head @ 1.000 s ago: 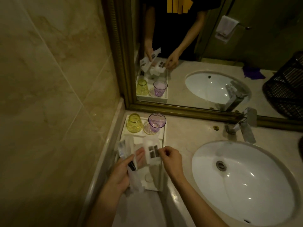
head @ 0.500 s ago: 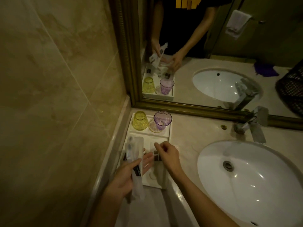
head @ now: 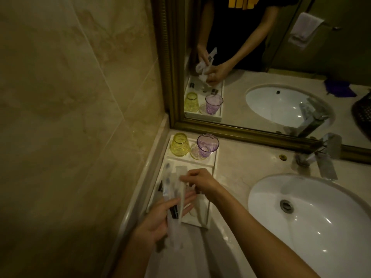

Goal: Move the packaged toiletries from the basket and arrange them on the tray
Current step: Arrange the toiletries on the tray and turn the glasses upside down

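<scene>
A white tray lies on the counter in the corner by the wall and the mirror. My left hand hovers over its near end and grips a bundle of long clear toiletry packets that stand up from the fist. My right hand reaches across and pinches the top of one white packet in that bundle. Small dark-labelled sachets lie on the tray under my hands, mostly hidden. A dark basket shows only in the mirror at the far right.
A yellow glass stands upside down and a purple glass upright on the tray's far end. A white sink with a chrome tap fills the right. Gold-framed mirror behind, tiled wall at the left.
My right hand has left the small sachet on the tray and moved left to the packets in my left hand. The view has shifted slightly right.
</scene>
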